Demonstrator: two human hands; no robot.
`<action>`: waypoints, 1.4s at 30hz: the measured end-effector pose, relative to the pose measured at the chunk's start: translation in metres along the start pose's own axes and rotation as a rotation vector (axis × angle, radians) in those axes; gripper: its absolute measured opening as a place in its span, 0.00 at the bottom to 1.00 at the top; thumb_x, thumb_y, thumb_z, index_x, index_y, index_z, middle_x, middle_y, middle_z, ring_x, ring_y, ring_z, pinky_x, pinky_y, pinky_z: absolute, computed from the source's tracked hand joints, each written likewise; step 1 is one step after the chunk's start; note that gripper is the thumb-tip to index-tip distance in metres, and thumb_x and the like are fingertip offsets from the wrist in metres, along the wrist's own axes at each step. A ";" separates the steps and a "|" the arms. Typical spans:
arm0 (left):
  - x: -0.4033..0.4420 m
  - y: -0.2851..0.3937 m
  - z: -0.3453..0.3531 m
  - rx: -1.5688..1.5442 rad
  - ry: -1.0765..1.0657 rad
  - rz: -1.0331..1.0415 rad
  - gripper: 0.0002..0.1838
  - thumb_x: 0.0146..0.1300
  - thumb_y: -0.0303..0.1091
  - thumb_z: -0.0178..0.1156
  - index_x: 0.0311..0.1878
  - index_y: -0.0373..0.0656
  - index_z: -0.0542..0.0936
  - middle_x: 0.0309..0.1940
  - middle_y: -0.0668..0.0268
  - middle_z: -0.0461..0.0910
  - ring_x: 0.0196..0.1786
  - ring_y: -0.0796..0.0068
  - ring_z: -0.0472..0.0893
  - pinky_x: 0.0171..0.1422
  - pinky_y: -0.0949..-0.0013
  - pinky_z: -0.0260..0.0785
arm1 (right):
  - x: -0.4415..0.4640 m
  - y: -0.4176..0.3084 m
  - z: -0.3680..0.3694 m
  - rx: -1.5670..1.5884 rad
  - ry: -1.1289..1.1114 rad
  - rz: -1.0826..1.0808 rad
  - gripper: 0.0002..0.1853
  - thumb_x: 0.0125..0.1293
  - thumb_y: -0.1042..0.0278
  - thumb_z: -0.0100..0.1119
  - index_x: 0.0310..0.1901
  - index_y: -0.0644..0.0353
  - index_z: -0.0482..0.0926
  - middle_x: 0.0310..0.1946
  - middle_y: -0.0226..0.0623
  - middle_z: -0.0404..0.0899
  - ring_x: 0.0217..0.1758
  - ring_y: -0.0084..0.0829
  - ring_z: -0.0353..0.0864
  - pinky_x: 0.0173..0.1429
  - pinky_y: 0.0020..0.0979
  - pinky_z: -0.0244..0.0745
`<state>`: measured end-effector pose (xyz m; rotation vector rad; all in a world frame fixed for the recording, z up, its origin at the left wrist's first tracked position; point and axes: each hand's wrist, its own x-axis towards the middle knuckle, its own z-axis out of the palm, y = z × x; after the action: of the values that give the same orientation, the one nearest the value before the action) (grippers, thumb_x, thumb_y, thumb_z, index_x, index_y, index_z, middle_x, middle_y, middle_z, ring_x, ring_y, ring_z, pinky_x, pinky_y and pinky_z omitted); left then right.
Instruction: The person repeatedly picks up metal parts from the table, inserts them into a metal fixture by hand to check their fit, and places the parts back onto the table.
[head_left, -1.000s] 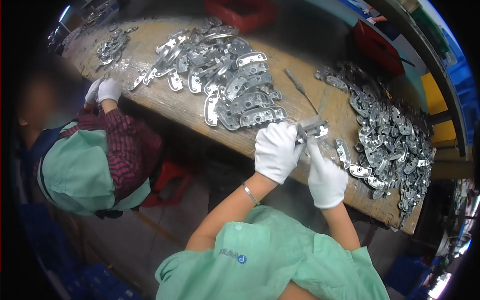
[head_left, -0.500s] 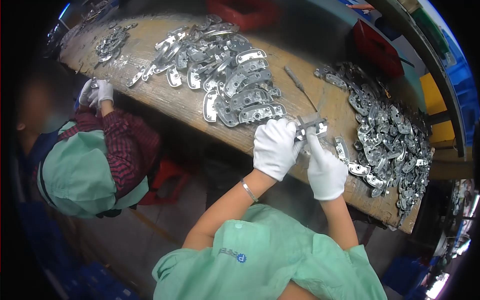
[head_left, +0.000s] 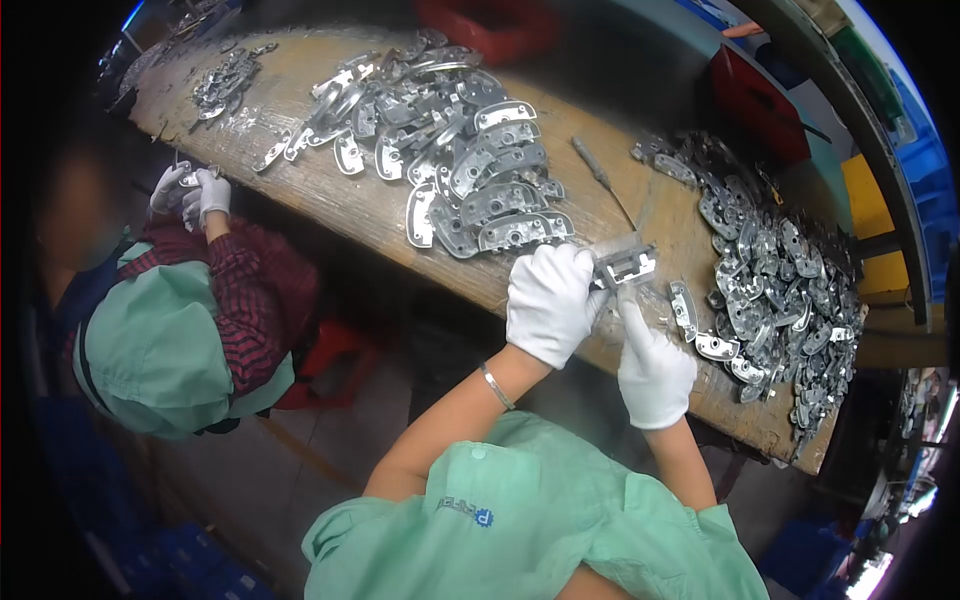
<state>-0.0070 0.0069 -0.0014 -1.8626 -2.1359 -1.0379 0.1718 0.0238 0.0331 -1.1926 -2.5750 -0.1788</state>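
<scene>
My left hand [head_left: 548, 305], in a white glove, is closed around the left end of a silvery cast metal part [head_left: 630, 265] above the bench edge. The part's pale cut-out side faces me. My right hand [head_left: 655, 375], also gloved, is just below it. Its index finger stretches up to the part's lower edge while the other fingers are partly curled, and no object shows in it. Beyond the part, a thin-shafted hand tool [head_left: 590, 160] with a grey handle lies on the wood. Curved metal castings [head_left: 525, 228] lie left of it in overlapping rows.
The wooden bench [head_left: 330, 205] runs diagonally across. A large heap of castings [head_left: 770, 285] covers its right end, and a smaller pile [head_left: 225, 85] lies far left. A co-worker in a green cap [head_left: 165, 340] handles a part at left. Red bins [head_left: 755, 105] stand behind.
The metal part has tilted so its cut-out side shows more. My right hand has moved slightly down, its index finger going from the part's top to its lower edge. My left hand keeps its grip.
</scene>
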 end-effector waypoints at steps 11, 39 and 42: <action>0.000 0.002 -0.004 -0.021 -0.004 -0.002 0.20 0.60 0.46 0.74 0.48 0.43 0.82 0.36 0.61 0.77 0.42 0.53 0.78 0.45 0.51 0.69 | 0.024 0.000 0.006 0.019 0.021 -0.003 0.32 0.69 0.70 0.62 0.74 0.34 0.79 0.20 0.36 0.78 0.19 0.43 0.81 0.25 0.44 0.75; -0.019 0.014 -0.007 -0.264 0.101 -0.005 0.19 0.56 0.41 0.80 0.47 0.48 0.85 0.43 0.65 0.82 0.48 0.56 0.81 0.54 0.54 0.73 | -0.021 0.067 -0.007 0.234 -0.020 0.501 0.19 0.69 0.59 0.72 0.59 0.50 0.90 0.33 0.48 0.89 0.36 0.49 0.89 0.43 0.45 0.81; -0.021 0.017 -0.002 -0.184 0.143 -0.046 0.20 0.56 0.41 0.80 0.51 0.49 0.85 0.48 0.61 0.80 0.52 0.55 0.79 0.58 0.52 0.72 | -0.016 0.057 -0.023 0.393 0.101 0.442 0.27 0.73 0.72 0.65 0.73 0.48 0.81 0.40 0.52 0.88 0.39 0.48 0.89 0.46 0.41 0.80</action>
<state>0.0125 -0.0113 -0.0041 -1.7594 -2.0726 -1.3762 0.2296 0.0440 0.0490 -1.4994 -2.0648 0.3366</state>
